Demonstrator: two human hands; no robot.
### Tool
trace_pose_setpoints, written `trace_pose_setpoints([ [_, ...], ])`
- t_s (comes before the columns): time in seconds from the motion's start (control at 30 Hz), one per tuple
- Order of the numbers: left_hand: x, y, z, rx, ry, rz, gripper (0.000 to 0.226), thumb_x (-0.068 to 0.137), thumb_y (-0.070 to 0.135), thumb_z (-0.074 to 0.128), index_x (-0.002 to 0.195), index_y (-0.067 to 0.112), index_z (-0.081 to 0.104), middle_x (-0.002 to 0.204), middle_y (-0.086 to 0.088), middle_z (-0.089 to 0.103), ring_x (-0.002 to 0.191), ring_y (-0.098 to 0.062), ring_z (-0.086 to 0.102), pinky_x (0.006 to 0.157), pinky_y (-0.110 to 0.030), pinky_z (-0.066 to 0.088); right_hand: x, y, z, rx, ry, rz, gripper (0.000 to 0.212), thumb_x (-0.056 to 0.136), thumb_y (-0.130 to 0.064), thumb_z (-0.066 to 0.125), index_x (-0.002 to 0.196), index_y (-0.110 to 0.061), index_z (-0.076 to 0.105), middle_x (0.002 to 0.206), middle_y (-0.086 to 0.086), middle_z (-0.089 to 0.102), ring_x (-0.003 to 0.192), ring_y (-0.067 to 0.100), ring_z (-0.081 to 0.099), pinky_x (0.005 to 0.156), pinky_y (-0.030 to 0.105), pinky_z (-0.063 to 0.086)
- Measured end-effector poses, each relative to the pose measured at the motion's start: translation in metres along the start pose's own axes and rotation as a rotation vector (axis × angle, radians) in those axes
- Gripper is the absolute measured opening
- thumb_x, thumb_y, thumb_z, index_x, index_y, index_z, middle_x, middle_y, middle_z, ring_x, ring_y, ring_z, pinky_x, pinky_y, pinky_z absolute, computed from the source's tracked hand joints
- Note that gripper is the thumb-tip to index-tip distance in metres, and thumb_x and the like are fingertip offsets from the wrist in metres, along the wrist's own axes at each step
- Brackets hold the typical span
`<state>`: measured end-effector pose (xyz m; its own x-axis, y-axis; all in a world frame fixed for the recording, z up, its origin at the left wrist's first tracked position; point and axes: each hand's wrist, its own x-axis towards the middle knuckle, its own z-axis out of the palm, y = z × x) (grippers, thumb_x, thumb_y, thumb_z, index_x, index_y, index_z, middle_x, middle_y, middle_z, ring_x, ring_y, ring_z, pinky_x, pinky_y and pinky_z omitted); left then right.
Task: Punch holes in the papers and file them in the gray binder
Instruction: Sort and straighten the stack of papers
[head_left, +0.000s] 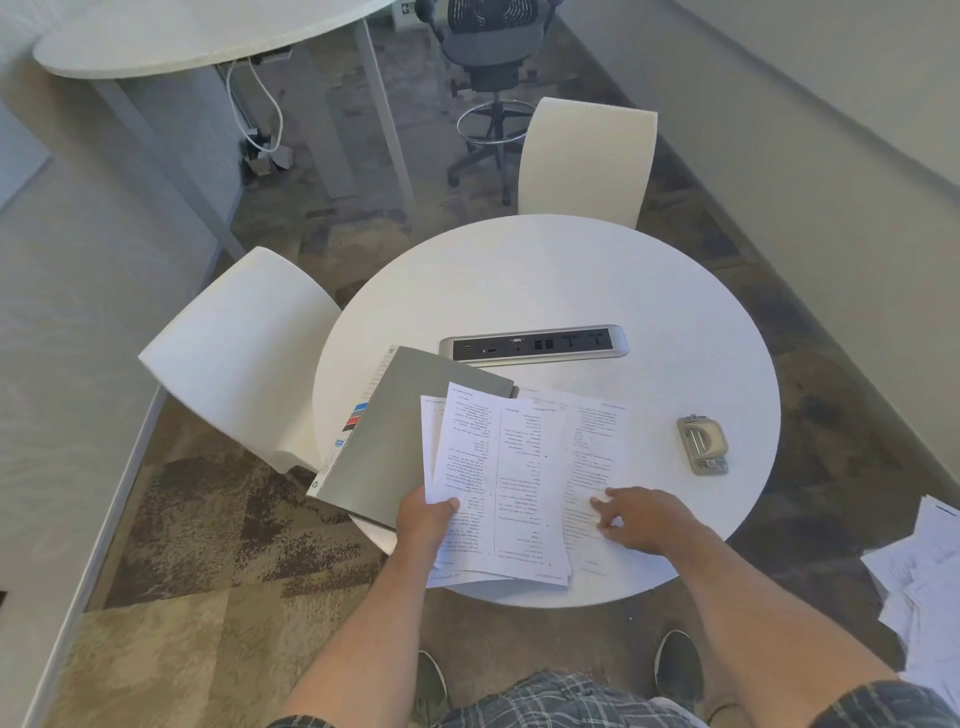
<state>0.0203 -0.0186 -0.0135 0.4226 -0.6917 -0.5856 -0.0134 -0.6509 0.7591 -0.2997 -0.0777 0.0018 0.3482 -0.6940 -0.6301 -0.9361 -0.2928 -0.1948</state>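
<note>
A gray binder (395, 436) lies shut at the left edge of the round white table (561, 280), with colored tabs along its left side. My left hand (423, 525) grips a few printed sheets (498, 483) at their lower left, thumb on top; they overlap the binder's right side. Further printed sheets (592, 447) lie flat on the table to the right, and the fingers of my right hand (639, 517) rest on them. A beige hole punch (701, 444) sits apart at the right of the table, beyond my right hand.
A power and data strip (532, 345) is set into the table's middle. Two white chairs (244, 358) (584, 161) stand at the left and far side. More loose papers (924, 577) lie at the right edge of view. A desk and an office chair stand behind.
</note>
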Motion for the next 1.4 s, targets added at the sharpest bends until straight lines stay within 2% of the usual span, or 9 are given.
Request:
trace_pose_setpoints([
  [0.1, 0.0, -0.001, 0.002, 0.02, -0.005, -0.014, 0.024, 0.092, 0.008, 0.07, 0.116, 0.012, 0.07, 0.1, -0.003, 0.072, 0.095, -0.024, 0.067, 0.084, -0.033, 0.051, -0.002, 0.005, 0.0, -0.002, 0.114, 0.085, 0.023, 0.097, -0.04, 0.058, 0.109, -0.037, 0.077, 0.14, -0.008, 0.062, 0.122, 0.018, 0.061, 0.095, 0.032, 0.049],
  [0.2, -0.002, -0.002, 0.006, 0.023, -0.018, -0.018, 0.02, 0.092, 0.009, 0.071, 0.11, 0.018, 0.069, 0.093, 0.004, 0.07, 0.088, -0.018, 0.066, 0.081, -0.031, 0.05, -0.003, 0.006, 0.003, -0.004, 0.243, 0.219, 0.023, 0.095, -0.03, 0.055, 0.108, -0.023, 0.073, 0.115, 0.0, 0.068, 0.098, 0.024, 0.068, 0.073, 0.029, 0.049],
  [0.27, -0.005, -0.003, 0.009, 0.027, -0.034, -0.02, 0.019, 0.092, 0.009, 0.071, 0.108, 0.019, 0.069, 0.094, 0.005, 0.071, 0.09, -0.019, 0.067, 0.081, -0.031, 0.051, -0.003, 0.004, 0.009, 0.074, 0.31, 0.315, 0.029, 0.094, -0.037, 0.06, 0.116, -0.018, 0.064, 0.115, 0.001, 0.062, 0.104, 0.023, 0.064, 0.077, 0.033, 0.051],
  [0.37, -0.007, -0.003, 0.012, 0.051, -0.049, -0.022, 0.016, 0.092, 0.011, 0.072, 0.105, 0.02, 0.069, 0.091, 0.007, 0.071, 0.089, -0.018, 0.068, 0.078, -0.03, 0.053, -0.003, -0.001, 0.02, 0.226, 0.34, 0.539, 0.066, 0.084, -0.057, 0.072, 0.128, -0.015, 0.047, 0.124, 0.006, 0.053, 0.114, 0.026, 0.057, 0.085, 0.037, 0.05],
  [0.47, -0.009, -0.003, 0.014, 0.067, -0.066, -0.014, 0.013, 0.091, 0.012, 0.073, 0.098, 0.023, 0.069, 0.089, 0.01, 0.071, 0.085, -0.014, 0.068, 0.07, -0.027, 0.053, -0.004, -0.004, 0.025, 0.333, 0.324, 0.64, 0.082, 0.078, -0.058, 0.08, 0.133, -0.01, 0.042, 0.129, 0.011, 0.05, 0.118, 0.031, 0.056, 0.089, 0.04, 0.052],
  [0.63, -0.01, -0.003, 0.013, 0.115, -0.086, -0.008, 0.01, 0.09, 0.016, 0.074, 0.095, 0.024, 0.071, 0.093, 0.006, 0.074, 0.09, -0.02, 0.071, 0.085, -0.036, 0.059, 0.0, -0.006, 0.019, 0.518, 0.386, 0.675, 0.062, 0.083, -0.024, 0.08, 0.128, -0.005, 0.041, 0.121, 0.018, 0.052, 0.111, 0.036, 0.058, 0.084, 0.041, 0.053],
  [0.87, -0.013, -0.001, 0.015, 0.108, -0.124, -0.023, 0.012, 0.091, 0.015, 0.074, 0.089, 0.027, 0.07, 0.089, 0.01, 0.072, 0.084, -0.013, 0.07, 0.066, -0.025, 0.053, 0.007, -0.006, 0.017, 0.606, 0.408, 0.725, 0.042, 0.087, -0.004, 0.069, 0.123, 0.0, 0.048, 0.122, 0.024, 0.055, 0.112, 0.041, 0.058, 0.09, 0.046, 0.053],
  [1.23, -0.015, -0.004, 0.023, 0.096, -0.17, -0.036, 0.013, 0.093, 0.014, 0.072, 0.092, 0.027, 0.073, 0.09, 0.01, 0.075, 0.084, -0.012, 0.072, 0.062, -0.022, 0.053, 0.009, -0.006, 0.017, 0.673, 0.467, 0.683, 0.035, 0.088, -0.004, 0.069, 0.115, 0.0, 0.047, 0.113, 0.023, 0.063, 0.1, 0.04, 0.064, 0.078, 0.044, 0.056],
  [1.4, -0.015, -0.006, 0.023, 0.106, -0.173, -0.039, 0.011, 0.093, 0.013, 0.072, 0.097, 0.024, 0.073, 0.092, 0.008, 0.075, 0.085, -0.013, 0.072, 0.062, -0.022, 0.053, 0.012, -0.006, 0.018, 0.72, 0.425, 0.647, 0.038, 0.089, -0.007, 0.069, 0.118, -0.003, 0.045, 0.116, 0.021, 0.058, 0.101, 0.039, 0.063, 0.082, 0.047, 0.059],
])
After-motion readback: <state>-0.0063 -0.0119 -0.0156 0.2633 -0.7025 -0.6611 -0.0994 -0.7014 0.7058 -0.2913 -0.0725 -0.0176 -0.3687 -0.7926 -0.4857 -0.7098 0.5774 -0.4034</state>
